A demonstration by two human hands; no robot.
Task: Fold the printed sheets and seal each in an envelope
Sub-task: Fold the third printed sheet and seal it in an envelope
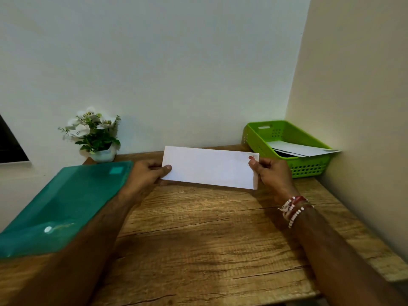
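Observation:
A long white envelope (209,167) is held just above the wooden desk (209,239), plain face toward me, with a small red mark near its upper right corner. My left hand (148,173) pinches its left end, thumb on the front. My right hand (272,175) pinches the right end, thumb near the red mark. A green plastic basket (309,167) at the back right holds white envelopes or sheets (302,149) that stick out over its right rim.
A teal plastic folder (64,206) lies on the left side of the desk, partly over its edge. A small white pot of artificial white flowers (95,133) stands against the back wall. Walls close the desk at the back and right.

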